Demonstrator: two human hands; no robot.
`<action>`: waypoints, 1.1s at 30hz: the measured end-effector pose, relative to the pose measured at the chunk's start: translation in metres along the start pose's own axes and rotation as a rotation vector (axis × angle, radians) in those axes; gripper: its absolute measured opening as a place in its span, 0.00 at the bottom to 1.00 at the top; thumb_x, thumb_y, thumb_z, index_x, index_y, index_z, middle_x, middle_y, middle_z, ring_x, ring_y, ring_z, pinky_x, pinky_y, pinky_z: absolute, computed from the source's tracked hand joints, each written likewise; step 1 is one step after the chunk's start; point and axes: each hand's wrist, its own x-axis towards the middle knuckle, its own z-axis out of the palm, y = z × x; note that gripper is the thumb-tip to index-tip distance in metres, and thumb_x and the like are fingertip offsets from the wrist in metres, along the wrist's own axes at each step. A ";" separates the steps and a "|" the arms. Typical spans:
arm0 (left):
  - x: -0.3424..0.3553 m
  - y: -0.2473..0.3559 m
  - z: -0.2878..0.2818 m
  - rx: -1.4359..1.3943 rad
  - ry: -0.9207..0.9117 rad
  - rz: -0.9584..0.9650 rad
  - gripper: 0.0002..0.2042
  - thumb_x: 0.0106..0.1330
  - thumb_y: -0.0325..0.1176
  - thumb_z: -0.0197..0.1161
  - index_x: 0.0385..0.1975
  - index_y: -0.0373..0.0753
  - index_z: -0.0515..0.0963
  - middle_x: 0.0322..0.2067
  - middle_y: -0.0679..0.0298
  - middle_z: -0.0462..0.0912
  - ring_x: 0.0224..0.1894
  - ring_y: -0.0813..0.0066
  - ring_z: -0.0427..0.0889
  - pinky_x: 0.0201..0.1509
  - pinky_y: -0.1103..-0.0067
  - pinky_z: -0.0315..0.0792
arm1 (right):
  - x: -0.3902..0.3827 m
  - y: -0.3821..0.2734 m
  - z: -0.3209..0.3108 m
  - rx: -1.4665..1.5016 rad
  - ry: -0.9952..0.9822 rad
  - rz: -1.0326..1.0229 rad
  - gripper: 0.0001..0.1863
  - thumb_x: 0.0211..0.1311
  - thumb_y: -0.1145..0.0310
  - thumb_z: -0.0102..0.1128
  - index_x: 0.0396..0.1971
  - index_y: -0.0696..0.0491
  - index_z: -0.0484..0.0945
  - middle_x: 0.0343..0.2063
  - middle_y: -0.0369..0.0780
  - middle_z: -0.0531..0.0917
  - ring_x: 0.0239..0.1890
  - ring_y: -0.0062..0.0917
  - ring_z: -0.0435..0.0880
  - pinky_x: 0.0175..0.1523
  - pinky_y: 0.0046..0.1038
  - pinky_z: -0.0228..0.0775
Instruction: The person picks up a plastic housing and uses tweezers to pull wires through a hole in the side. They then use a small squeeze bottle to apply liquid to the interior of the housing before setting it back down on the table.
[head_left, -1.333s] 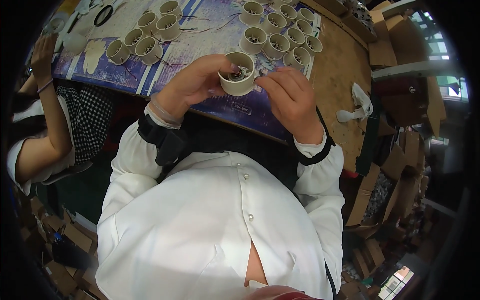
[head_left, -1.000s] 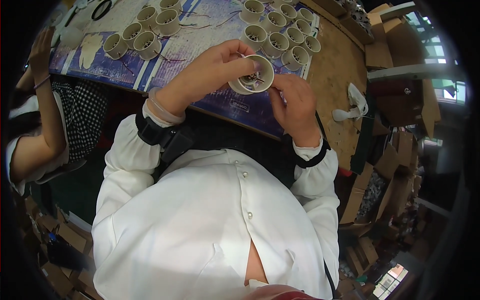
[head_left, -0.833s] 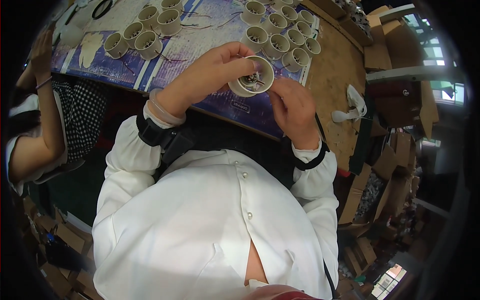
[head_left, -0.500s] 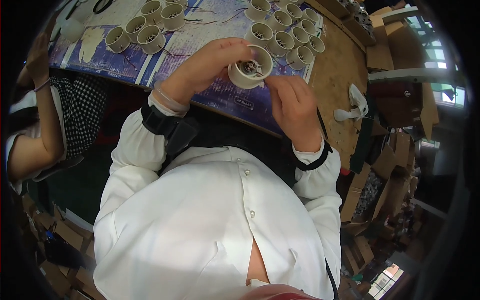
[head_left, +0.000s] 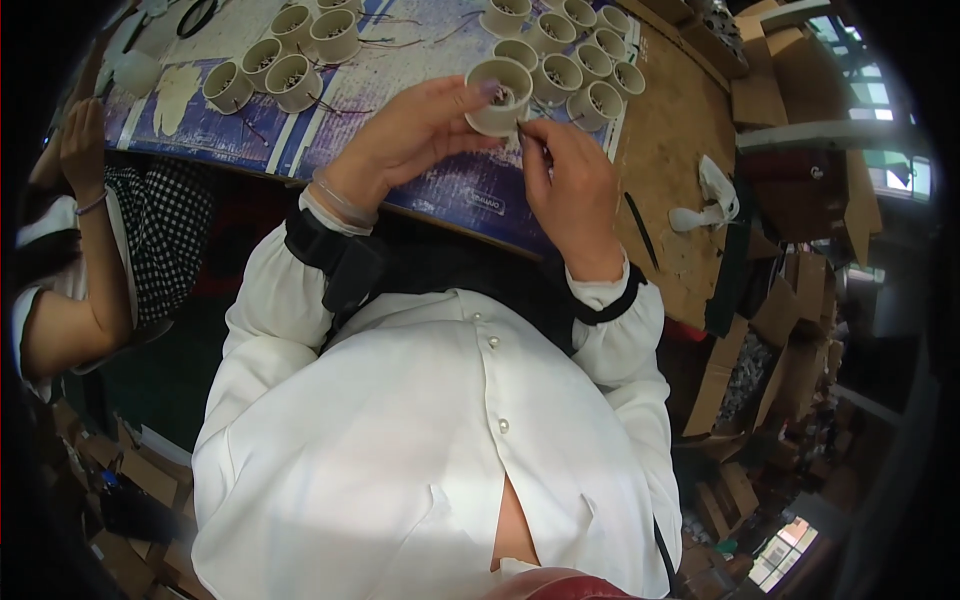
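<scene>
My left hand [head_left: 415, 135] grips a white round cup-like housing [head_left: 492, 122] over the table, thumb over its rim and inside, fingers along its outer wall. Small parts sit inside the housing, too small to name. At its lower right side my right hand [head_left: 578, 195] has thumb and forefinger pinched together; whether they hold a thin wire is too small to make out. Just beyond stand several similar white housings [head_left: 555, 75] with small metallic parts inside. Another cluster of housings [head_left: 292, 85], with thin reddish wires trailing from them, is at the far left.
The blue-and-white table top [head_left: 400, 85] meets a brown board [head_left: 665, 130] on the right, where a crumpled white item [head_left: 712, 200] and a dark strip [head_left: 640, 230] lie. A black ring [head_left: 197, 18] is at the far left. Another person's arm [head_left: 95, 250] is at left; cardboard boxes [head_left: 765, 85] stand right.
Both hands have shifted slightly away and left with the housing, which is now more upright. My right fingers have moved in under its right side and closed into a tighter pinch.
</scene>
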 end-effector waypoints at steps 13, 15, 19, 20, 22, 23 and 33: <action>0.009 -0.008 -0.009 -0.062 0.110 0.028 0.18 0.72 0.43 0.53 0.55 0.38 0.70 0.45 0.60 0.80 0.48 0.72 0.80 0.53 0.75 0.76 | 0.002 0.018 0.019 0.006 0.036 -0.054 0.07 0.52 0.76 0.63 0.33 0.54 0.79 0.28 0.42 0.82 0.32 0.38 0.81 0.35 0.34 0.73; 0.008 -0.012 -0.010 -0.105 0.116 0.000 0.19 0.71 0.42 0.53 0.57 0.39 0.68 0.46 0.60 0.79 0.49 0.72 0.80 0.54 0.74 0.76 | 0.001 0.014 0.016 -0.021 -0.027 -0.059 0.07 0.52 0.76 0.63 0.33 0.54 0.79 0.28 0.42 0.82 0.32 0.38 0.81 0.35 0.34 0.73; 0.003 -0.020 -0.005 -0.125 0.092 -0.008 0.21 0.71 0.40 0.53 0.60 0.39 0.65 0.49 0.59 0.78 0.50 0.71 0.79 0.55 0.73 0.76 | -0.006 0.016 0.010 -0.027 -0.066 -0.046 0.07 0.52 0.76 0.63 0.33 0.54 0.80 0.28 0.41 0.82 0.32 0.38 0.81 0.35 0.34 0.73; 0.003 -0.020 -0.003 -0.129 0.074 -0.006 0.21 0.71 0.39 0.53 0.61 0.39 0.64 0.49 0.59 0.78 0.51 0.71 0.79 0.55 0.73 0.76 | -0.007 0.017 0.010 -0.017 -0.060 -0.053 0.07 0.52 0.76 0.63 0.33 0.54 0.80 0.28 0.41 0.82 0.32 0.38 0.81 0.35 0.34 0.73; -0.001 -0.017 -0.001 -0.112 0.083 -0.009 0.22 0.71 0.39 0.53 0.62 0.39 0.63 0.50 0.59 0.77 0.51 0.70 0.79 0.55 0.73 0.76 | -0.012 0.017 0.009 0.028 -0.040 -0.037 0.07 0.52 0.77 0.63 0.33 0.54 0.80 0.28 0.41 0.81 0.31 0.37 0.81 0.34 0.34 0.73; -0.003 -0.017 0.000 -0.103 0.084 -0.020 0.22 0.71 0.38 0.52 0.63 0.39 0.62 0.51 0.58 0.77 0.51 0.70 0.79 0.56 0.72 0.75 | -0.013 0.017 0.007 0.049 -0.032 -0.027 0.07 0.52 0.77 0.63 0.32 0.54 0.80 0.28 0.41 0.81 0.31 0.37 0.81 0.34 0.33 0.73; -0.007 -0.018 0.004 -0.187 0.113 -0.036 0.24 0.72 0.37 0.52 0.65 0.38 0.59 0.53 0.58 0.75 0.52 0.67 0.78 0.57 0.70 0.74 | -0.013 0.009 0.004 -0.044 -0.049 -0.030 0.06 0.52 0.77 0.64 0.32 0.53 0.80 0.27 0.39 0.78 0.29 0.35 0.79 0.33 0.31 0.72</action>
